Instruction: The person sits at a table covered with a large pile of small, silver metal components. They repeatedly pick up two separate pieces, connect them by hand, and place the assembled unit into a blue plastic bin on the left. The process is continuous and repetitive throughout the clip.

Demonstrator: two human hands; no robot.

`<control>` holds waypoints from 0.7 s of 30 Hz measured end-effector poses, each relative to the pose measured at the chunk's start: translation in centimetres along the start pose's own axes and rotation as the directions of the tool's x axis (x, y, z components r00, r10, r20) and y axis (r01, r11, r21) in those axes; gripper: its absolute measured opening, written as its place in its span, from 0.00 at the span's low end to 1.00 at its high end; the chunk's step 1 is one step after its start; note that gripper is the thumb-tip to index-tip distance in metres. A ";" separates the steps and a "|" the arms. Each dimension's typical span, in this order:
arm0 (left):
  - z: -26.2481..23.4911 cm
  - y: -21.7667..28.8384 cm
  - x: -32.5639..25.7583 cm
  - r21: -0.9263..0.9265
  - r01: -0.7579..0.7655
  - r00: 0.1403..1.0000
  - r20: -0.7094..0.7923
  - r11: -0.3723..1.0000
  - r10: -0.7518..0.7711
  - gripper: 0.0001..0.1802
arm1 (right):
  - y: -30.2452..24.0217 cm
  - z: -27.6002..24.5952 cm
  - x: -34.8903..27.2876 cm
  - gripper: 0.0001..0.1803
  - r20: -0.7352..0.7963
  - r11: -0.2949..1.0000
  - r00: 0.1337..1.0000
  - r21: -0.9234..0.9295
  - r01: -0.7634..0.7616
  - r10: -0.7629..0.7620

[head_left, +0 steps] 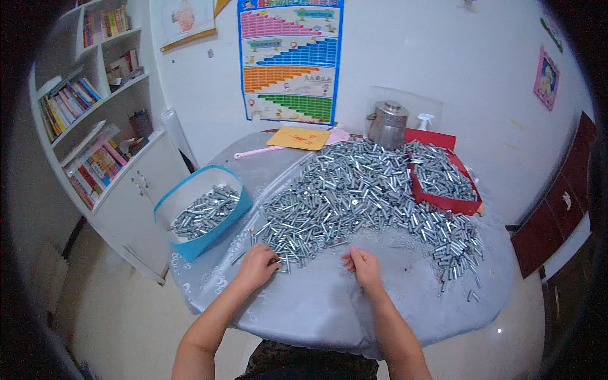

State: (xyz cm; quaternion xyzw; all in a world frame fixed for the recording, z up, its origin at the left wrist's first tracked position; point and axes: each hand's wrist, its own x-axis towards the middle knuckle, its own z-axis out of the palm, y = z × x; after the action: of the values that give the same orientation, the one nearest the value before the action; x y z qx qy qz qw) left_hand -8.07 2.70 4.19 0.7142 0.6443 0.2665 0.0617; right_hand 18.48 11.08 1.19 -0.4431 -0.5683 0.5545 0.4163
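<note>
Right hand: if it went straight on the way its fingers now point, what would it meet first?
Probably the near edge of the pile of metal pins, ahead of the right hand; its height is hard to judge.

I record one fisheye view, taken from my head, facing forward and down. My left hand (pixel 256 266) and right hand (pixel 363 266) appear near, below centre; the table (pixel 304 310) spans mid-frame; the wall (pixel 392 50) stands farther off, upper centre.
</note>
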 end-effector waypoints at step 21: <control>2.0 0.3 -0.7 -0.916 0.106 0.917 -0.061 0.387 -0.395 0.07 | 0.0 -10.1 7.9 0.11 -0.405 0.636 0.804 -0.771 -0.045 -0.435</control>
State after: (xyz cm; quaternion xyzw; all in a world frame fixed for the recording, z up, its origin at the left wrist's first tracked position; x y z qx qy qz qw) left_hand -6.88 2.55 2.40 0.4196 0.5050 0.6494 0.3837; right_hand 26.15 21.36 1.41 -0.6474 -0.6437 0.0642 0.4029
